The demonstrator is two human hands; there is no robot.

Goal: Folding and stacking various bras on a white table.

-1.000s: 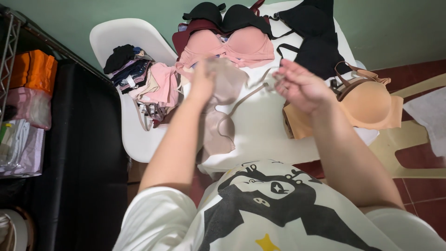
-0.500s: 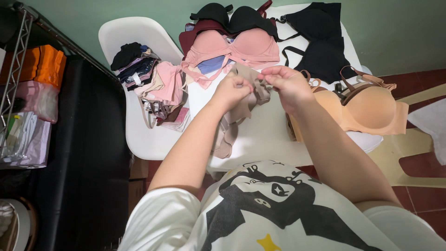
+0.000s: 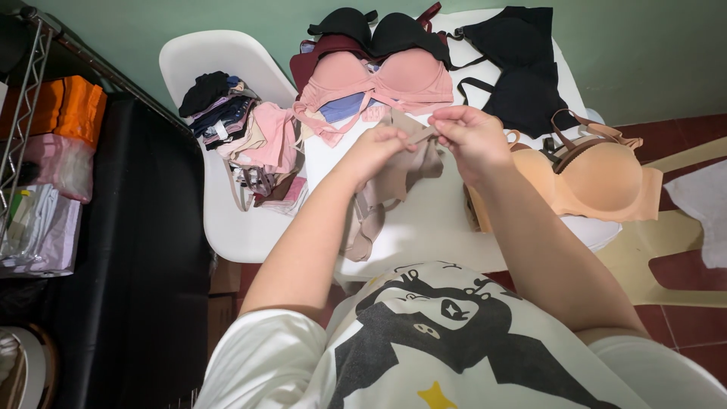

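My left hand (image 3: 376,148) and my right hand (image 3: 471,137) meet above a white table (image 3: 424,227), both pinching a strap of a beige-brown bra (image 3: 390,185). The bra hangs down from my fingers and its lower part trails toward the table's near edge. Just beyond my hands lies a pink bra (image 3: 379,79). An orange bra (image 3: 594,182) rests to the right of my right forearm.
Black bras (image 3: 522,68) and a maroon one lie at the table's far side. A white chair (image 3: 219,220) at the left holds a pile of folded garments (image 3: 242,136). A black surface and a wire rack with bagged items stand at far left. A beige chair is at right.
My hands came together from apart and lifted the beige-brown bra's strap between them. The camera view shifted slightly.
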